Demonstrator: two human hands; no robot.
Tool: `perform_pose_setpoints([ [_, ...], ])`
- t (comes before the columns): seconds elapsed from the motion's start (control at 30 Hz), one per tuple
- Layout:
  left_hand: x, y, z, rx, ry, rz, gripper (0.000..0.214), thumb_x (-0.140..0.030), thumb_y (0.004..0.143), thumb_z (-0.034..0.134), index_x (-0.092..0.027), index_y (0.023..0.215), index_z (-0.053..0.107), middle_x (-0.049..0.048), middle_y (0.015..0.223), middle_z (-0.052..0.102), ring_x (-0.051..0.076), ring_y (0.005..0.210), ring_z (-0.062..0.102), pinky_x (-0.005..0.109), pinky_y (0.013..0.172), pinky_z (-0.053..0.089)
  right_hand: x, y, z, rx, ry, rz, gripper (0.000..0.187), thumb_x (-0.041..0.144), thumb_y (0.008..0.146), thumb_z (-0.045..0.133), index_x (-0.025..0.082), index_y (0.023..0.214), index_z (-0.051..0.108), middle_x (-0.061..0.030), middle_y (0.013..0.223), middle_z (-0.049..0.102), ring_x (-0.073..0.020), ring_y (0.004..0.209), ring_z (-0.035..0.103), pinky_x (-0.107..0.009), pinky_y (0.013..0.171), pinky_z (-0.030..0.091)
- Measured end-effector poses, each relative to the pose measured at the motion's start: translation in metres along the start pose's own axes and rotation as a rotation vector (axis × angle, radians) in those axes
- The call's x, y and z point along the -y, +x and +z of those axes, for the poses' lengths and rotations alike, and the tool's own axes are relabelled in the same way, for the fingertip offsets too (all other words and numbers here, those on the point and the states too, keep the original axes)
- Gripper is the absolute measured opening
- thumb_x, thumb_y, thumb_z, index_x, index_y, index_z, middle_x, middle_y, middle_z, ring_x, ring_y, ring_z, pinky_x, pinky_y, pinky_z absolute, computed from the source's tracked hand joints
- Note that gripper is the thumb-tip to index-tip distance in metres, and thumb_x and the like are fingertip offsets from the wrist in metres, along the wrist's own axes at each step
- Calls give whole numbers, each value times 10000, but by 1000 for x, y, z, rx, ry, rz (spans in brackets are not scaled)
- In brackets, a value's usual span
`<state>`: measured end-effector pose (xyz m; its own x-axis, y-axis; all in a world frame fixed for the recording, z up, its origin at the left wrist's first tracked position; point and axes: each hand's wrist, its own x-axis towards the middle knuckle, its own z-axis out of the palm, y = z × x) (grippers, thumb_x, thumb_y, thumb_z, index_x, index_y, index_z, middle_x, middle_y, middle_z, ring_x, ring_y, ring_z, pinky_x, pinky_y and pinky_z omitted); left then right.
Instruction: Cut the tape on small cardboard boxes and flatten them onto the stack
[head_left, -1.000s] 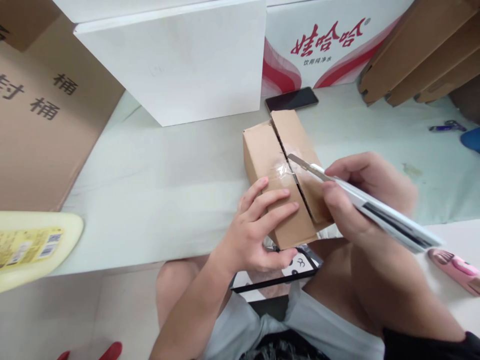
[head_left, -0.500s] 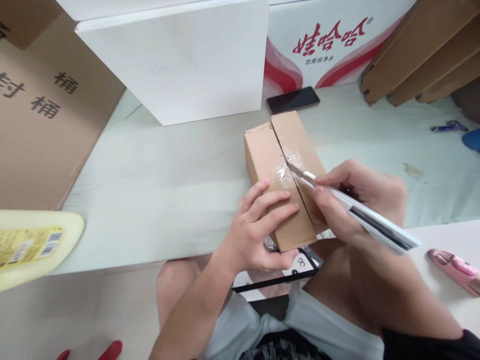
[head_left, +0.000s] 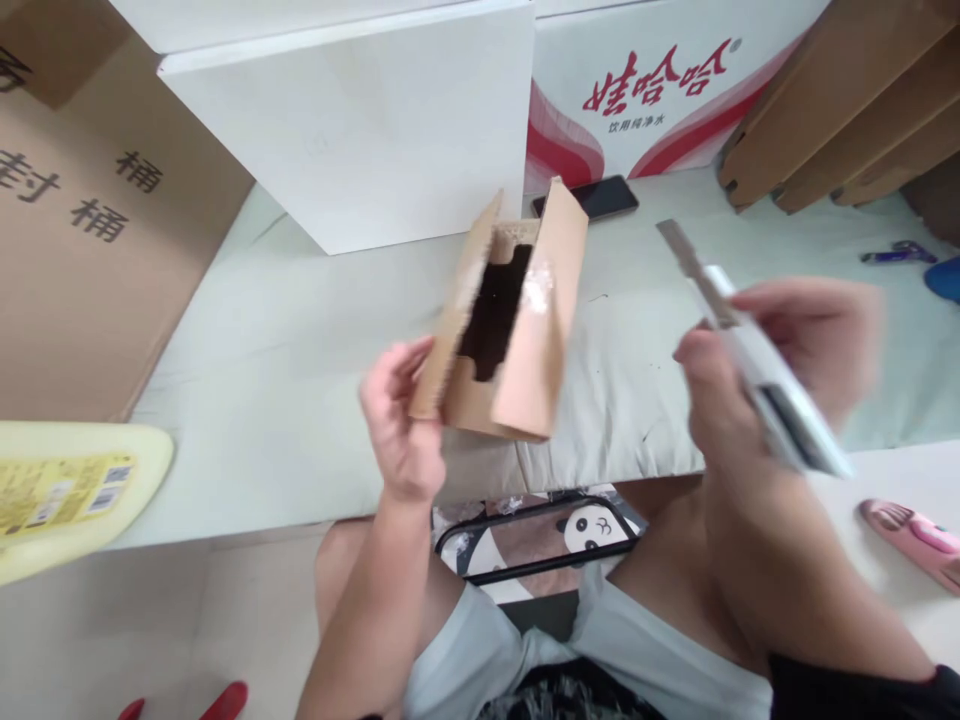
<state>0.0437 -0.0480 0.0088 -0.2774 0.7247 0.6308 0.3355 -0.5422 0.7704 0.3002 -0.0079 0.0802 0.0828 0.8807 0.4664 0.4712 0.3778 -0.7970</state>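
Note:
A small brown cardboard box stands on the pale green cloth, its two long top flaps raised and parted. Clear tape clings to the right flap. The inside looks dark, and I cannot make out what it holds. My left hand grips the left flap near its front end, thumb and fingers on either side. To the right of the box, my right hand is closed around a white utility knife, somewhat blurred. The knife's blade is out and points up and left, apart from the box.
Behind the box lie a black phone, a white carton and a red-and-white carton. Large brown cartons stand left, folded cardboard right. A pale yellow bottle is at the left edge, pink slippers lower right.
The box's flaps have opened. My left hand has moved left from the box top onto the left flap. My right hand has lifted the knife away to the right.

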Motion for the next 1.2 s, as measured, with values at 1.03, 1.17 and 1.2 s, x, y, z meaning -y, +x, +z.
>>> perform_pose_setpoints([
  [1.03,16,21,-43,120,96,-363,523,-695,741,753,-233,940,613,13,748,567,230,826,651,371,813,567,-45,-1,42,807,117,-69,704,410,916,606,256,1555,354,-159,1554,508,-319,1490,452,-554,1221,392],
  [1.17,16,19,-44,105,101,-430,620,-724,624,836,-230,901,584,-6,717,542,224,809,649,355,757,568,-50,-5,44,657,138,10,728,474,889,677,245,1515,381,-185,1524,518,-338,1466,474,-572,1230,364],
  [1.2,17,20,-44,92,116,-441,663,-739,587,850,-227,920,591,5,747,573,231,835,658,354,749,566,-51,-5,44,632,181,24,722,481,889,685,254,1506,388,-174,1512,530,-326,1455,487,-552,1227,378],
])
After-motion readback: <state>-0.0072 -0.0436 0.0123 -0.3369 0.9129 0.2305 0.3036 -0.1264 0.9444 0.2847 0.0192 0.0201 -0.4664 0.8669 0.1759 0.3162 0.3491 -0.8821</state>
